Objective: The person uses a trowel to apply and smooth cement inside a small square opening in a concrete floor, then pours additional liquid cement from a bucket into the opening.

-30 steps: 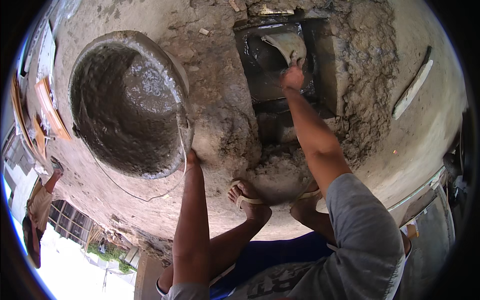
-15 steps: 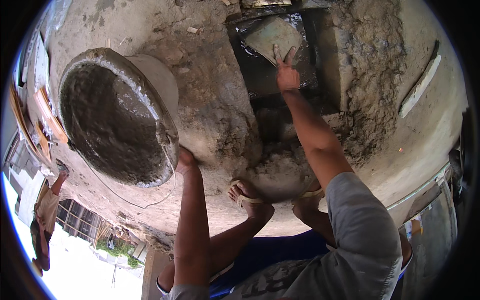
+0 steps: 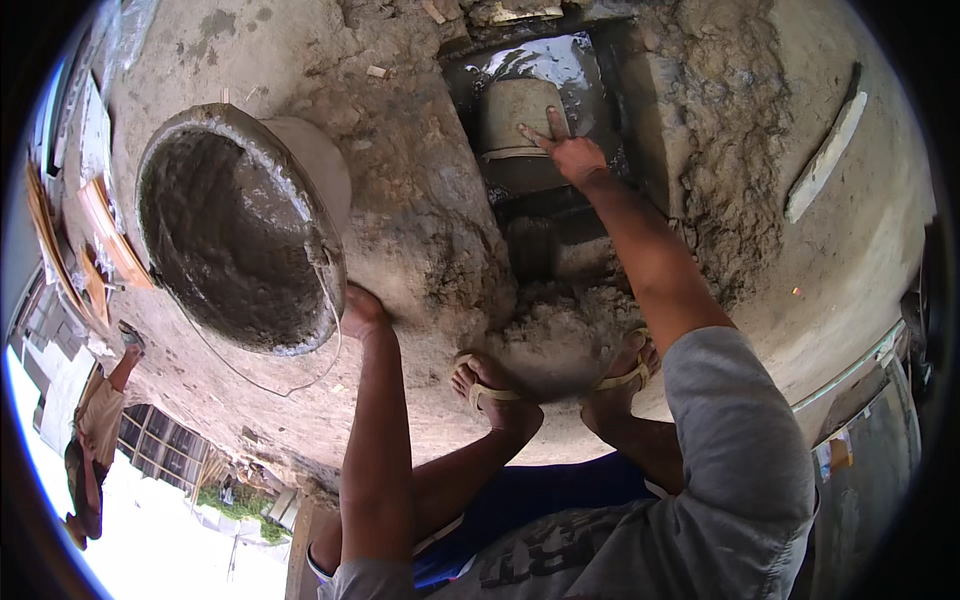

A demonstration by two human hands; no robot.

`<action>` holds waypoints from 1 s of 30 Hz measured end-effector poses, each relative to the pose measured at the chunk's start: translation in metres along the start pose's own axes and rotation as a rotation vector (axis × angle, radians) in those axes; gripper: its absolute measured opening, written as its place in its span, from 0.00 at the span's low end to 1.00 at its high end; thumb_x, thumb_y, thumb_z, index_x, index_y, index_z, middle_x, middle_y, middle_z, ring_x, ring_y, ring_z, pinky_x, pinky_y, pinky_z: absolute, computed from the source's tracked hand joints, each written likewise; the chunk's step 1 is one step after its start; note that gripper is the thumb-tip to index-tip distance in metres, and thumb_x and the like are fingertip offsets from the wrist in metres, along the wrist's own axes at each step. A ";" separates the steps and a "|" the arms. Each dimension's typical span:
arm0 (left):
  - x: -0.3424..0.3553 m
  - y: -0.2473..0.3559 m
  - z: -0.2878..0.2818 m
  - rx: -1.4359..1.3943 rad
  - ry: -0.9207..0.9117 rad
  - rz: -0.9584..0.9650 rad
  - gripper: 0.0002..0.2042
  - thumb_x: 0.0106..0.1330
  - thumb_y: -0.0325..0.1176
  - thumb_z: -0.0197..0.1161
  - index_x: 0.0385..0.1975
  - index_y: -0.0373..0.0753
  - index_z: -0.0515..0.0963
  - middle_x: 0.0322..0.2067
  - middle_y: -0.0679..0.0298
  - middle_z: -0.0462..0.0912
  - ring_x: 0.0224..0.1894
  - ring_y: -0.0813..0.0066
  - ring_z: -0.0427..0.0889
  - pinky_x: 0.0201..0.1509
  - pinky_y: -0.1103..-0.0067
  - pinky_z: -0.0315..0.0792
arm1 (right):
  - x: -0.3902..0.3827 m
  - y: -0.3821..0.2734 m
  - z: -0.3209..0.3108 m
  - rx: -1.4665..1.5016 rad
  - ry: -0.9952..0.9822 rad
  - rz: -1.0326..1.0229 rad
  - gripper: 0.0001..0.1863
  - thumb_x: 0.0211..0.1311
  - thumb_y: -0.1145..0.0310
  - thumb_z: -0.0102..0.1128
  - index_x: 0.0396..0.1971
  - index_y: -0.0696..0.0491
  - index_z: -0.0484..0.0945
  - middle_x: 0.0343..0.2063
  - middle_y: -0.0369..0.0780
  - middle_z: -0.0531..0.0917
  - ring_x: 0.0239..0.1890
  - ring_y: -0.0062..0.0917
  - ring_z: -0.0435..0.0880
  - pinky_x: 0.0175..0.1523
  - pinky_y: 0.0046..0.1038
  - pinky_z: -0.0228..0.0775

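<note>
The right hand (image 3: 575, 155) held the plate (image 3: 515, 112) at its near right corner, two fingers spread over its face, the thumb hidden. The plate sat in the pit (image 3: 645, 130), among grey slurry (image 3: 560, 58). The left hand (image 3: 362, 312) was at the bucket's (image 3: 318, 165) side, fingers hidden, its grip impossible to tell. The right arm (image 3: 655, 255) slanted forward and leftward; the left (image 3: 375, 450) ran nearly straight ahead.

"What have you got on up top?"
"My grey shirt (image 3: 640, 540); short sleeves (image 3: 745, 430) that stop above the elbow (image 3: 655, 268); dark block lettering (image 3: 535, 560) on the shirt's front; my right hand (image 3: 575, 157) is bare."
"And below?"
"My blue shorts (image 3: 560, 490), edged in white; pale, yellowish sandals (image 3: 497, 394) with narrow straps."
</note>
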State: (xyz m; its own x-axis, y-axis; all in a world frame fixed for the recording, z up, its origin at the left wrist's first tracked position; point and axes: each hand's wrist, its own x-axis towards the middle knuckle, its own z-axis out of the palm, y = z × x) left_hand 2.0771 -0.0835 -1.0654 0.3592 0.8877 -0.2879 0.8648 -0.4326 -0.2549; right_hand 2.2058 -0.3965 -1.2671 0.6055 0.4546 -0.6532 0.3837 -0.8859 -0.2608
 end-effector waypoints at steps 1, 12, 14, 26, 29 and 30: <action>0.000 0.002 -0.002 0.013 -0.017 -0.003 0.23 0.71 0.44 0.40 0.50 0.29 0.70 0.51 0.45 0.72 0.53 0.53 0.72 0.54 0.68 0.68 | -0.002 -0.001 0.007 -0.068 -0.046 -0.048 0.48 0.54 0.80 0.45 0.65 0.15 0.41 0.69 0.49 0.44 0.34 0.45 0.84 0.39 0.39 0.80; 0.008 -0.015 0.002 -0.123 0.299 0.129 0.26 0.68 0.48 0.41 0.51 0.31 0.72 0.55 0.45 0.71 0.59 0.46 0.65 0.65 0.58 0.54 | -0.016 0.010 -0.035 -0.026 -0.167 -0.054 0.27 0.55 0.75 0.48 0.56 0.37 0.71 0.43 0.49 0.80 0.41 0.40 0.82 0.48 0.39 0.74; 0.003 -0.011 0.003 -0.080 0.325 0.149 0.26 0.67 0.48 0.42 0.51 0.31 0.73 0.56 0.46 0.69 0.60 0.47 0.63 0.66 0.58 0.52 | -0.013 0.040 -0.049 -0.017 -0.144 -0.009 0.24 0.53 0.74 0.50 0.53 0.43 0.75 0.38 0.49 0.82 0.42 0.40 0.82 0.49 0.38 0.74; 0.005 -0.009 -0.012 0.119 0.177 0.019 0.33 0.61 0.48 0.47 0.65 0.34 0.57 0.68 0.49 0.50 0.70 0.53 0.46 0.71 0.56 0.41 | -0.153 0.047 -0.267 0.716 0.227 0.223 0.27 0.54 0.72 0.57 0.57 0.58 0.68 0.48 0.44 0.77 0.34 0.26 0.82 0.24 0.23 0.77; 0.007 -0.010 -0.005 0.075 0.253 0.037 0.31 0.65 0.45 0.44 0.66 0.36 0.53 0.68 0.50 0.49 0.70 0.54 0.46 0.71 0.57 0.41 | -0.196 0.009 -0.339 0.736 0.414 0.085 0.29 0.51 0.74 0.57 0.57 0.60 0.68 0.51 0.43 0.76 0.36 0.24 0.81 0.23 0.20 0.77; 0.012 -0.016 -0.002 0.003 0.294 0.033 0.34 0.62 0.46 0.45 0.66 0.34 0.53 0.69 0.51 0.46 0.71 0.54 0.44 0.71 0.57 0.40 | -0.209 -0.023 -0.369 0.653 0.435 0.063 0.29 0.50 0.75 0.57 0.56 0.61 0.68 0.51 0.43 0.77 0.37 0.24 0.81 0.23 0.20 0.76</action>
State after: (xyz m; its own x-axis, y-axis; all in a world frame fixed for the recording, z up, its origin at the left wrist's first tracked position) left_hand 2.0678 -0.0657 -1.0625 0.4737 0.8805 -0.0166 0.8500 -0.4620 -0.2530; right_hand 2.3277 -0.4371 -0.8623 0.8830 0.2773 -0.3787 -0.0660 -0.7253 -0.6852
